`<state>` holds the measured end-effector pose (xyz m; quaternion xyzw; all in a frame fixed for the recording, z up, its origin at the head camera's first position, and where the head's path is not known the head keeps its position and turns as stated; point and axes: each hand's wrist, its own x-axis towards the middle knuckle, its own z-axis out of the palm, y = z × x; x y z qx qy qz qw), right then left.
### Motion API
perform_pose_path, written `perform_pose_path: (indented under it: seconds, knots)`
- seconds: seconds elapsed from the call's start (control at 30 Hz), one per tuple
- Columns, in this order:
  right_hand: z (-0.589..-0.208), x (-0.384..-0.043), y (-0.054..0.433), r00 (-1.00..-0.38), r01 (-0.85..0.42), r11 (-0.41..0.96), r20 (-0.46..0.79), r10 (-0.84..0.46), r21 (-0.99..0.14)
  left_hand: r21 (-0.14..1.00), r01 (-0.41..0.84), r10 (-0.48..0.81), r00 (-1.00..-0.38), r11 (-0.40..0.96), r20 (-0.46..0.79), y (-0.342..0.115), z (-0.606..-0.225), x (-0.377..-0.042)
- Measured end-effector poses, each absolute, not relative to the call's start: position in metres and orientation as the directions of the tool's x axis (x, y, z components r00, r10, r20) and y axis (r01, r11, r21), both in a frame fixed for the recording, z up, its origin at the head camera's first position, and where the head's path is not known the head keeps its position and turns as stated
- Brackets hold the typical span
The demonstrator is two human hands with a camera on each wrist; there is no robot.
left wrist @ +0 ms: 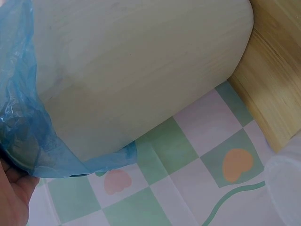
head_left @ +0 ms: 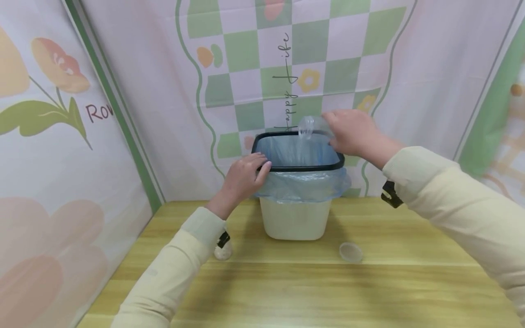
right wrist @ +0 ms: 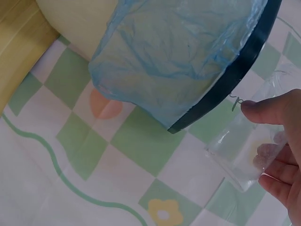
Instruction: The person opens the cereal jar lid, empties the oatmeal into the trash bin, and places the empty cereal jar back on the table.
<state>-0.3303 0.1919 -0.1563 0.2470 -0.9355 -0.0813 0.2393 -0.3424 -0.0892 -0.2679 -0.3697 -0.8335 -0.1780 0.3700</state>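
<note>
A cream trash bin (head_left: 296, 219) stands on the table, lined with a blue plastic bag (head_left: 303, 184) folded out over its sides under a black rim ring (head_left: 301, 168). My left hand (head_left: 244, 176) grips the near left corner of that rim; in the left wrist view only part of this hand (left wrist: 16, 195) shows. Over the right side of the bin's mouth, my right hand (head_left: 352, 132) holds a clear plastic cup (head_left: 310, 126) tipped on its side, mouth toward the left. Thumb and fingers pinch the cup's wall in the right wrist view (right wrist: 235, 150).
A round translucent lid (head_left: 350, 252) lies on the wooden table (head_left: 295, 282), right of the bin. Partly behind my left sleeve sits a small pale container (head_left: 223, 252). A printed curtain (head_left: 242, 50) hangs close behind the bin, another at the left.
</note>
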Motion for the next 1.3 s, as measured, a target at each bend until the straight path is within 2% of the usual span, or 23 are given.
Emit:
perform_pose_path:
  seconds: [0.17,0.43,0.7,1.3]
  knots:
    - [-0.154,-0.326,0.197,-0.79,-0.416,0.894,0.419,-0.447,0.168,0.02,0.748,0.485,-0.451,0.663,0.749,-0.089,-0.268,-0.343]
    - [-0.157,-0.32,0.206,-0.784,-0.444,0.894,0.457,-0.42,0.062,0.03,0.744,0.488,-0.467,0.667,0.737,-0.089,-0.269,-0.344]
    - [-0.161,-0.313,0.219,-0.807,-0.442,0.893,0.472,-0.356,-0.081,0.028,0.744,0.489,-0.466,0.667,0.737,-0.089,-0.269,-0.344]
    - [-0.187,-0.289,0.256,-0.836,-0.392,0.873,0.508,-0.207,-0.289,0.03,0.74,0.487,-0.471,0.672,0.736,-0.09,-0.268,-0.343]
